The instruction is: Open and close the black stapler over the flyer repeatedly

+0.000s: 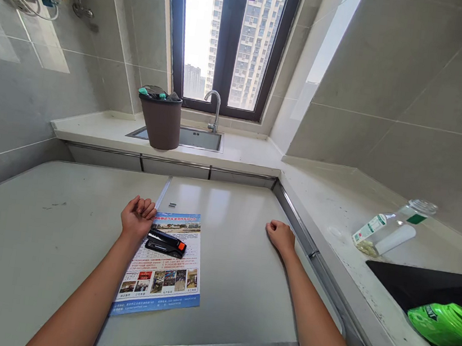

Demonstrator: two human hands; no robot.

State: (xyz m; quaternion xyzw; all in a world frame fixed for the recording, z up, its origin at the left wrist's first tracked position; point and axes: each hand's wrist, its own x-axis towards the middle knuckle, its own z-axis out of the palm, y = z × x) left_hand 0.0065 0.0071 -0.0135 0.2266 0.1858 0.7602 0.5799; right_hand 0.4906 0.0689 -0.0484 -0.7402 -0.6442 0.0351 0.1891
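Observation:
My left hand (138, 216) rests at the upper left edge of a printed flyer (171, 270), palm turned up and fingers curled in, with nothing seen in it. On the flyer lies a black stapler (166, 243) with an orange-red end, just below and right of that hand. Two short strips that look like staples (172, 205) lie on the table above the paper. My right hand (280, 235) is a closed fist on the table near its right edge, apart from the flyer and stapler. No object shows in it.
The pale table (233, 287) meets a white counter (242, 150) at the back and right. A brown bin (161, 123) stands beside the sink (201, 139) and faucet (217, 111). A clear jar (396, 226) and green packet (445, 324) are at right.

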